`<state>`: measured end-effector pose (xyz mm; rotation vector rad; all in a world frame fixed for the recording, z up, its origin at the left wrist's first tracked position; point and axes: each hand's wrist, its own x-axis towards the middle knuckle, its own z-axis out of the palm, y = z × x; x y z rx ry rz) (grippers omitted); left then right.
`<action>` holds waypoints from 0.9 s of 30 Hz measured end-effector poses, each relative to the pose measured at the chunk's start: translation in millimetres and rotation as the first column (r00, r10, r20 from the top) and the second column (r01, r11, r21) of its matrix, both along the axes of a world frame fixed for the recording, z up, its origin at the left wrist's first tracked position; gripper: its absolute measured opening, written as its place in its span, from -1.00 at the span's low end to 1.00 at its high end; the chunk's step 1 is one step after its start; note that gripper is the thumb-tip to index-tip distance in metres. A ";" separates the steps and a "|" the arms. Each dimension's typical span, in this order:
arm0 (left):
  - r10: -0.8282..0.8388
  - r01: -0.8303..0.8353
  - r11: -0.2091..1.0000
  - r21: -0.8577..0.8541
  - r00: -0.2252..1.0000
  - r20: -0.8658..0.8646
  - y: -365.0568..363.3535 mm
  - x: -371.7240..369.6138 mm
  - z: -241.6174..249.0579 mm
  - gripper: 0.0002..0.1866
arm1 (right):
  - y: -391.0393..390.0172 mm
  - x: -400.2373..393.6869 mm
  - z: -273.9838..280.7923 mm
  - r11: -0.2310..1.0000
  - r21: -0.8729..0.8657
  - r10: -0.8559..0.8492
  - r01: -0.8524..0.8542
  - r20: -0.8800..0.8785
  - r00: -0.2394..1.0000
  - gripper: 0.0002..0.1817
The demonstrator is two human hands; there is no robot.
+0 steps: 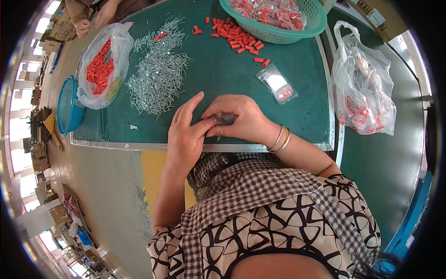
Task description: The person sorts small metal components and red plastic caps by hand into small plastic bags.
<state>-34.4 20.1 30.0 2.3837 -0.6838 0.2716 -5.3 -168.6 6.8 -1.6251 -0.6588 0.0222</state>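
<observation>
Between open left hand [185, 136] and right hand [242, 116], small plastic bag [225, 119], pinched in the right, left thumb touching it

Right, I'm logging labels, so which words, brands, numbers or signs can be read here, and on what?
No text can be read with certainty.
Cardboard box, top right: a white label with dark print, too small to read.
Plastic bag at the right: red marks, too blurred to read as words.
Flat packet on the table: glare, no lettering legible.
</observation>
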 end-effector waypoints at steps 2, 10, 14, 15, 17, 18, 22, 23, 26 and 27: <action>-0.013 0.012 1.000 -0.026 1.000 -0.015 0.3 0.4 0.1 -0.74 | -1.1 0.3 1.1 1.000 -0.024 0.011 -0.011 -0.008 1.000 -0.66; 0.251 -0.263 0.899 -0.350 0.965 -0.081 18.2 -1.5 -3.8 -0.76 | -2.7 1.7 4.3 0.999 0.027 -0.025 0.030 -0.172 0.985 -0.64; 0.533 -0.540 0.841 -0.038 0.838 -0.121 55.7 15.9 -19.1 -0.85 | -0.8 0.7 1.7 0.999 0.036 -0.018 0.027 -0.224 0.974 -0.64; 0.548 -0.547 0.836 0.047 0.829 -0.112 61.6 19.2 -25.6 -0.86 | 0.2 0.8 -0.1 0.999 0.045 -0.016 0.027 -0.235 0.972 -0.64; 0.531 -0.520 0.835 0.180 0.847 -0.018 67.4 23.8 -36.5 -0.86 | 1.0 0.8 -0.2 0.999 0.034 -0.019 0.028 -0.227 0.974 -0.65; 0.492 -0.493 0.840 0.228 0.868 0.065 67.5 26.0 -39.9 -0.85 | 1.1 1.1 -0.1 0.999 0.028 -0.022 0.029 -0.224 0.974 -0.65; 0.373 -0.385 0.824 0.415 0.921 0.115 69.1 33.5 -33.7 -0.81 | -0.2 1.0 3.9 1.000 -0.022 -0.009 0.003 -0.262 0.965 -0.65; 0.346 -0.356 0.834 0.422 0.933 0.102 71.5 37.4 -32.8 -0.80 | 0.2 1.2 2.5 1.000 -0.019 -0.002 -0.004 -0.266 0.964 -0.65; 0.291 -0.281 0.868 0.410 0.956 0.039 82.9 44.7 -27.4 -0.78 | 0.0 1.5 6.2 0.998 -0.058 0.005 -0.020 -0.239 0.971 -0.66; 0.286 -0.263 0.886 0.383 0.958 -0.002 85.1 45.4 -25.6 -0.78 | -0.2 1.7 7.4 0.997 -0.079 0.001 -0.019 -0.225 0.974 -0.66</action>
